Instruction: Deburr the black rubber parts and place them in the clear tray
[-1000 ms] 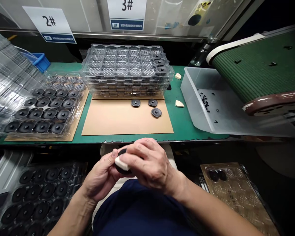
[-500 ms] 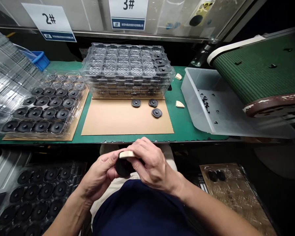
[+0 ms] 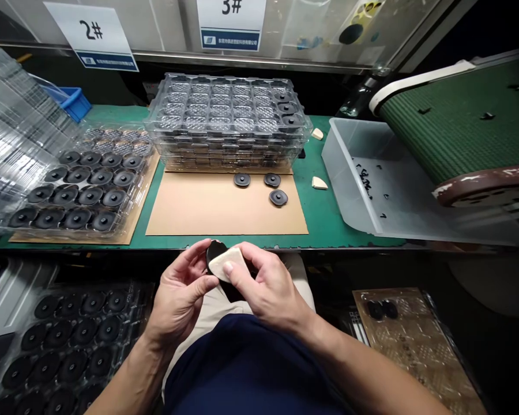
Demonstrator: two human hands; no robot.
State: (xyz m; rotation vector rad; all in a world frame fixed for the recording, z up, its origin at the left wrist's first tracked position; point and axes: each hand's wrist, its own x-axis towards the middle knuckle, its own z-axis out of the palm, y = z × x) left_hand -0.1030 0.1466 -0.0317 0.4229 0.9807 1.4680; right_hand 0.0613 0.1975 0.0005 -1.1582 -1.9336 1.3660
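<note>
My left hand (image 3: 182, 288) grips a round black disc-shaped part (image 3: 215, 252) by its edge, just in front of the bench. A cream-coloured wedge-shaped pad (image 3: 230, 265) is pinched in my right hand (image 3: 266, 282), thumb on its face. The pad lies over the lower right of the disc and hides much of it; whether they touch I cannot tell. Beyond my hands, several similar black discs (image 3: 278, 197) rest on a brown cardboard sheet (image 3: 190, 207).
Stacked clear trays (image 3: 225, 121) stand behind the cardboard. At left, another clear tray (image 3: 80, 196) holds black discs. A translucent bin (image 3: 350, 190) with small black pieces sits right, below a green conveyor belt (image 3: 462, 127). Two cream pads (image 3: 319, 183) lie beside the bin.
Both hands have turned the disc and pad: the pad's broad face now shows instead of its edge. My left fingers have opened out around the disc's rim. The view has shifted slightly.
</note>
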